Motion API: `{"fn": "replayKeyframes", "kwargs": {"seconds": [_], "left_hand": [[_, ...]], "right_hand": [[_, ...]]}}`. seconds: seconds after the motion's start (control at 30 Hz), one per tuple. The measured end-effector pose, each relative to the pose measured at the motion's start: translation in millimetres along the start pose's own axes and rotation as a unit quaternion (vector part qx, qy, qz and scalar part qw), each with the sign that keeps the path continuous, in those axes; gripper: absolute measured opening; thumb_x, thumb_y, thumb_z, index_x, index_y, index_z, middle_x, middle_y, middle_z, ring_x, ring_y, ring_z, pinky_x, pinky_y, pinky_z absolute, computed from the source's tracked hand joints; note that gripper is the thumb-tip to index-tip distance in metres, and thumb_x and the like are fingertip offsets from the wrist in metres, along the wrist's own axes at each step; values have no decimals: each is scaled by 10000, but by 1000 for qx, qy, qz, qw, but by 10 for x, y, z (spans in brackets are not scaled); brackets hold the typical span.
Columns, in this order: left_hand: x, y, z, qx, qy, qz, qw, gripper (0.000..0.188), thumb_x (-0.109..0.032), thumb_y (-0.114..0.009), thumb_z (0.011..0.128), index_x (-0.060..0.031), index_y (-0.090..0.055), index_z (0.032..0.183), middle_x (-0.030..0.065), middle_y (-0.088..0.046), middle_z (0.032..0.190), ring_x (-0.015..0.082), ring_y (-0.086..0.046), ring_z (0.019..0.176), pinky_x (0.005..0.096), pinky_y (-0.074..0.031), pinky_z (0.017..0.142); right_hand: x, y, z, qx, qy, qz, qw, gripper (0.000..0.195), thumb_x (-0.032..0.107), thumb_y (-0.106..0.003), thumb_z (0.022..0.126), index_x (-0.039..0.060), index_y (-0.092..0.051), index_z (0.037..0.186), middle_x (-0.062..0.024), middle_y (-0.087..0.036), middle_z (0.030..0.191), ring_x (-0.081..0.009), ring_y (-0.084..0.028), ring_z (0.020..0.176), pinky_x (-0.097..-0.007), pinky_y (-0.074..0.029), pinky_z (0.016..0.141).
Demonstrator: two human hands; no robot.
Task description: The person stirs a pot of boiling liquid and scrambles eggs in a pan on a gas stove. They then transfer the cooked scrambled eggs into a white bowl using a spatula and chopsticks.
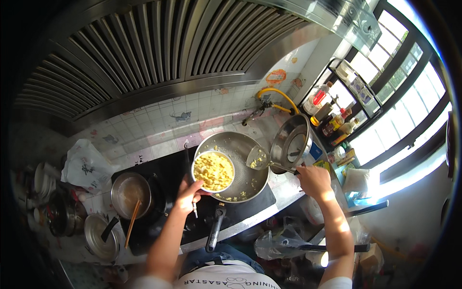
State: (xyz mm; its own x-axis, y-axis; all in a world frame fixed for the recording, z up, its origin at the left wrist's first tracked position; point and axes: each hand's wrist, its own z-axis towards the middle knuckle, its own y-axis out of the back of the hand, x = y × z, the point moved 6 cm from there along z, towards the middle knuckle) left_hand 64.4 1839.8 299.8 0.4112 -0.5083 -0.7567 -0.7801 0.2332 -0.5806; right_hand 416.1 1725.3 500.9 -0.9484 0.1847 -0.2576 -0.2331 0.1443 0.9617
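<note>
My left hand [188, 195] grips the rim and side of a white bowl full of scrambled egg pieces [213, 171], held over the left part of a large frying pan [249, 188]. In my right hand [314, 181] is the dark handle end of a metal spatula [258, 158]. The spatula's blade is over the right side of the pan, with egg bits on it. Small egg scraps lie on the pan's inner surface. The pan's handle [215, 229] points towards my body.
Left on the black cooktop [144, 238] is a saucepan [130, 191] of cloudy liquid with chopsticks [133, 224] across its rim. A metal basin [291, 141] leans behind the spatula. Sauce bottles [335, 124] stand on a rack by the window; a range hood [158, 47] hangs above.
</note>
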Motion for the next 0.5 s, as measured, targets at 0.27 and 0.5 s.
{"fn": "replayKeyframes", "kwargs": {"seconds": [0.27, 0.5], "left_hand": [[-284, 277, -581, -57, -52, 23, 997, 577, -214, -726, 921, -70, -430, 1395, 110, -654, 1144, 180, -695, 637, 175, -325, 378], [-502, 344, -1020, -103, -67, 9, 992, 693, -343, -769, 867, -33, -441, 1393, 90, -646, 1126, 99, -628, 630, 164, -303, 377]], "right_hand": [[992, 162, 1218, 142, 136, -256, 947, 220, 230, -778, 799, 177, -820, 1008, 16, -786, 955, -189, -750, 760, -336, -537, 524], [1521, 15, 1721, 312, 105, -373, 868, 258, 237, -824, 738, 170, -796, 985, 24, -754, 911, -177, -685, 687, -346, -508, 482]]}}
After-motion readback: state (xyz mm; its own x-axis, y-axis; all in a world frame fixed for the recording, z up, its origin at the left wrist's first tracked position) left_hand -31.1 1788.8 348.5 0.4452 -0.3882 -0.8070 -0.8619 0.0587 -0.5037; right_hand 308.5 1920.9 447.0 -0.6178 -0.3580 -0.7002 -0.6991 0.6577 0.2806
